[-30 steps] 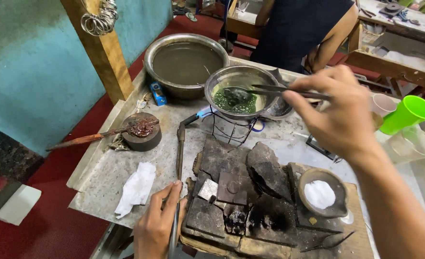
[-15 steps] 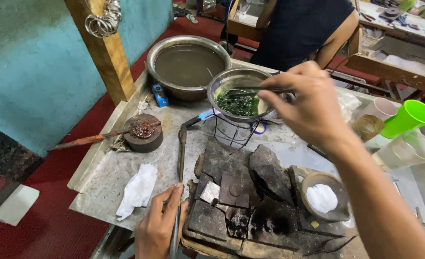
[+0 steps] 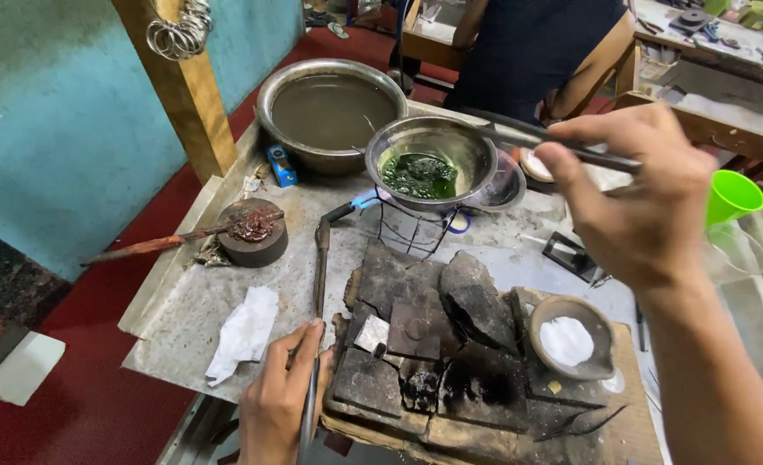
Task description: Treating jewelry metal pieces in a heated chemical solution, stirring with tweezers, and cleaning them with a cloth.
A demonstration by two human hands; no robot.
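My right hand (image 3: 648, 194) is pinched shut on one pair of long metal tweezers (image 3: 528, 138), whose tips reach over the rim of the small steel bowl (image 3: 433, 159). That bowl sits on a wire stand (image 3: 412, 232), with dark green liquid (image 3: 418, 175) pooled in its bottom. My left hand (image 3: 282, 400) is closed around the handle end of one blowtorch (image 3: 319, 284), its long dark tube running up the metal tabletop (image 3: 192, 319) to a small blue flame (image 3: 366, 202) just under the bowl.

Between my hands lie the charred firebricks (image 3: 433, 344), several slabs, cracked and black. On their right edge sits one clay dish of white powder (image 3: 571, 338). Behind the small bowl stands one large steel basin (image 3: 334, 112) of murky liquid. To the left I count one round block (image 3: 252, 232) with a reddish stick across it, and one crumpled white cloth (image 3: 244, 331). One green funnel (image 3: 730, 198) stands far right.
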